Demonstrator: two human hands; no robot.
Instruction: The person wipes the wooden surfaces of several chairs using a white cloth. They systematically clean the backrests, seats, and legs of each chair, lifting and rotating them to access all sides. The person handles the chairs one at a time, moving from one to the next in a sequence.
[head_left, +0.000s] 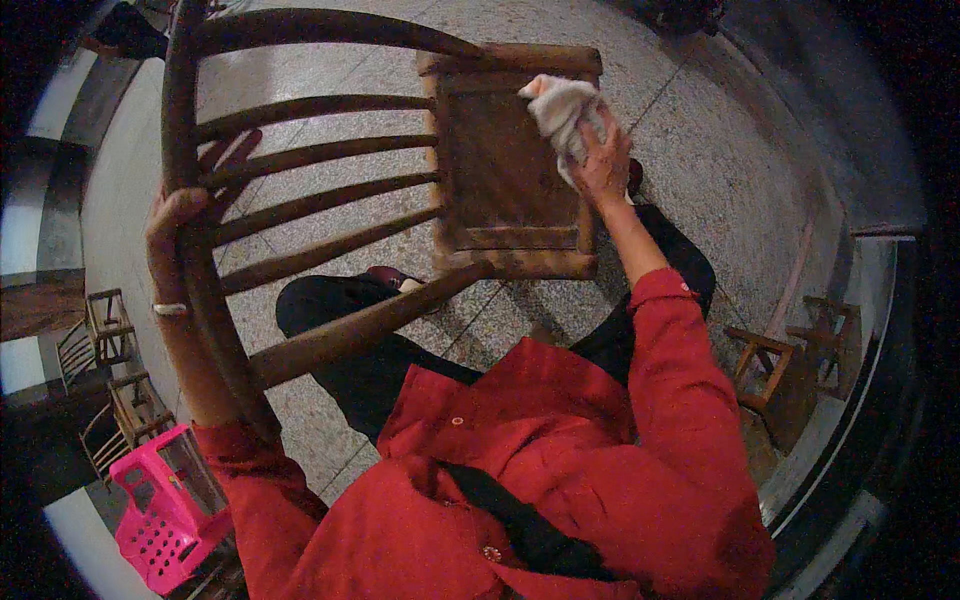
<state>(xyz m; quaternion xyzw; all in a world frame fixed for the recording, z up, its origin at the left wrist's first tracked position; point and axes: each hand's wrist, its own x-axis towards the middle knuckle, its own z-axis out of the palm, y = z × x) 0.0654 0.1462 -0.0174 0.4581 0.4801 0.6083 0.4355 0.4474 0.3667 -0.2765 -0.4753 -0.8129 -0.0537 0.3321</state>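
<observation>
Before me is a wooden chair with a slatted back, its seat between my knees and its backrest reaching to my left. My left hand grips the top rail of the backrest, the thumb on the near side and fingers showing past the slats. A pale, crumpled cloth is in my right hand, over the right side of the chair's seat. Part of the cloth appears to lie against the seat edge; the palm beneath is hidden.
A bright pink plastic chair stands at the lower left. Small wooden chairs are behind it along the left side. More wooden furniture stands at the right. The floor is speckled, with joint lines.
</observation>
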